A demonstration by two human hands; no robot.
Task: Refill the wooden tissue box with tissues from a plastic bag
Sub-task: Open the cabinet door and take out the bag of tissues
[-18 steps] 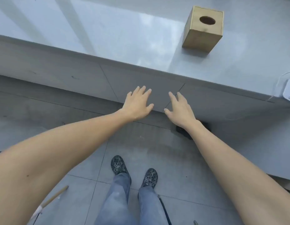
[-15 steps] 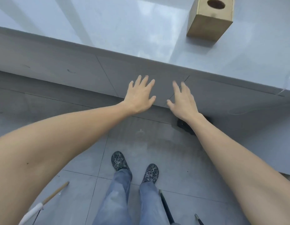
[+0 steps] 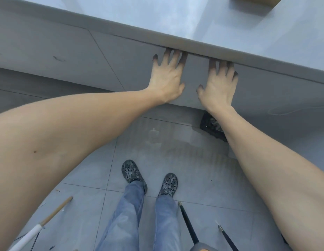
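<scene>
While only one bottom corner of the wooden tissue box shows, cut off by the top edge of the view, it sits on the grey worktop towards the far right; its opening cannot be seen. No more than that sliver of it is in frame.

Below the worktop's front lip, two hands press against one grey cabinet front. The left hand lies flat with fingers spread wide, its fingertips tucked into the shadow under the lip, holding nothing. The right hand lies just beside it, also flat and spread, fingertips likewise under the lip, holding nothing. The two hands are near each other but apart, with a strip of the cabinet front between them. Two bare forearms run back from them to the lower corners.

On the tiled floor stand two feet in two dark patterned clogs, below two legs in blue jeans. One dark object lies on the floor at the cabinet's base, partly behind the right forearm. One wooden stick with a white end lies at lower left, and two thin black rods lie at lower right.
</scene>
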